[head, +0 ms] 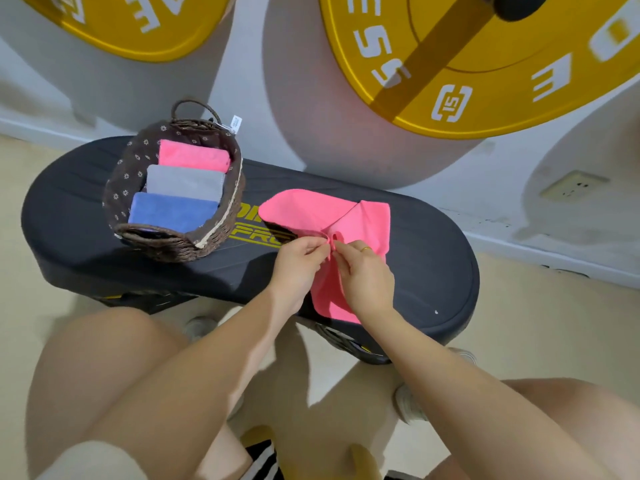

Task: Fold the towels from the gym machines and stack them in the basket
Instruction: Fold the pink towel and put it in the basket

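the worktop (433, 258) lies bare at its right end and along the near left edge, giving open room there. the basket (221, 233) stands at the left of the frame, its upright handle (194, 107) at the far rim; three folded towels fill its floor, so only the space above them is open. between basket and pink towel (311, 209) runs a narrow strip of bare worktop. both hands (332, 265) meet over the towel at mid-frame. yellow weight plates (485, 81) overhang the far side.

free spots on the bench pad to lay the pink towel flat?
Bare pad right of the pink towel, out to the bench pad's rounded end, and left of the basket. Crowded between basket and towel, where both hands pinch it.
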The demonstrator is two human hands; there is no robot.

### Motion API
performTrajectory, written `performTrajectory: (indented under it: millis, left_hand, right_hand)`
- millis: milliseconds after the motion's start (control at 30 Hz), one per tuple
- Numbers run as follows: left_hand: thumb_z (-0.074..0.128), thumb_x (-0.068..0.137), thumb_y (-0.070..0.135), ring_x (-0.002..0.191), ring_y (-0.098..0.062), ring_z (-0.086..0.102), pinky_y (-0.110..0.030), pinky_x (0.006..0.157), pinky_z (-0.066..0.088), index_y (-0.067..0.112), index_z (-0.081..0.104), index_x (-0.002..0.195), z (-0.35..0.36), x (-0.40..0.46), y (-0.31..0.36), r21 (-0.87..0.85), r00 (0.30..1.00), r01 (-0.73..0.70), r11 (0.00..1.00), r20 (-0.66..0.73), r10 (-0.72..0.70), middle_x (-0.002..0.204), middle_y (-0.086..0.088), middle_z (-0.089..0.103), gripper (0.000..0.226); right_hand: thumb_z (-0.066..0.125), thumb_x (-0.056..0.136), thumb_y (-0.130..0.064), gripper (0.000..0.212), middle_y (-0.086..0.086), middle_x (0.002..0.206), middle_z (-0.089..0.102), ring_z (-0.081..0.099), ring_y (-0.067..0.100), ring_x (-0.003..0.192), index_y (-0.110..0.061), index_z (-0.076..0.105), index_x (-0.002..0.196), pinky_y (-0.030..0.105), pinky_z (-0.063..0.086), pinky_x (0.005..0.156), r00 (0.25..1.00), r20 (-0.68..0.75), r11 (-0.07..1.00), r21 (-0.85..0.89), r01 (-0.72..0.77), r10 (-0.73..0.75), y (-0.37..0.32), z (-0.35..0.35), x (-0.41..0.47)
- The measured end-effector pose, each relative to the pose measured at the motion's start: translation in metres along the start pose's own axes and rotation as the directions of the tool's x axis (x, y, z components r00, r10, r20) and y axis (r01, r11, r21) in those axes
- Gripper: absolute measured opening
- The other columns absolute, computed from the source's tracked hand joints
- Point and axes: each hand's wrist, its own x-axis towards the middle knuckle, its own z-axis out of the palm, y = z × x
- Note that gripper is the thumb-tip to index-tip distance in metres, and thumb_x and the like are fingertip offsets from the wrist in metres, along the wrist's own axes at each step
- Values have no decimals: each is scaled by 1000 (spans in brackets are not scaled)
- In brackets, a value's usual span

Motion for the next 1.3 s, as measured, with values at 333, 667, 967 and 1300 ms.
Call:
performTrajectory:
  millis: [333, 667, 967, 1300]
  left_hand:
    - [58, 90, 10, 70, -11, 53, -20, 67, 44, 9, 69, 97, -1, 2, 6, 25, 995, 97, 995, 12, -97, 73, 4, 62, 13]
    - [57, 92, 13, 75, -9, 55, -18, 77, 46, 7, 63, 110, -4, 2, 11, -169, 969, 247, 954, 40, -243, 77, -1, 60, 20]
    - [60, 89, 5, 69, -6, 55, -10, 61, 50, 14, 58, 78, -8, -1, 7, -186, 962, 271, 945, 76, -261, 76, 1, 59, 15]
    - [42, 99, 15, 60, -8, 50, -15, 55, 43, 16, 55, 76, 15, 6, 20, 131, 989, 130, 983, 59, -138, 69, 1, 56, 26]
  right_hand:
    - [48, 94, -25, 14, 2, 95, 69, 62, 28, 85, -17, 57, 99, 37, 49, 67, 991, -71, 991, 77, -109, 114, -5, 4, 1]
    - [55, 91, -15, 20, 11, 94, 72, 63, 30, 88, -14, 73, 100, 40, 50, 71, 995, -99, 974, 225, -9, 32, -1, 15, 2]
    - [29, 79, 17, 46, 3, 87, 65, 55, 10, 82, -1, 67, 98, 20, 44, 79, 869, 420, 351, 798, -490, 261, 3, 6, 2]
    - [62, 86, -6, 24, 4, 101, 64, 55, 12, 85, -8, 65, 110, 7, 41, 74, 970, 130, 711, 661, -238, 205, 18, 17, 6]
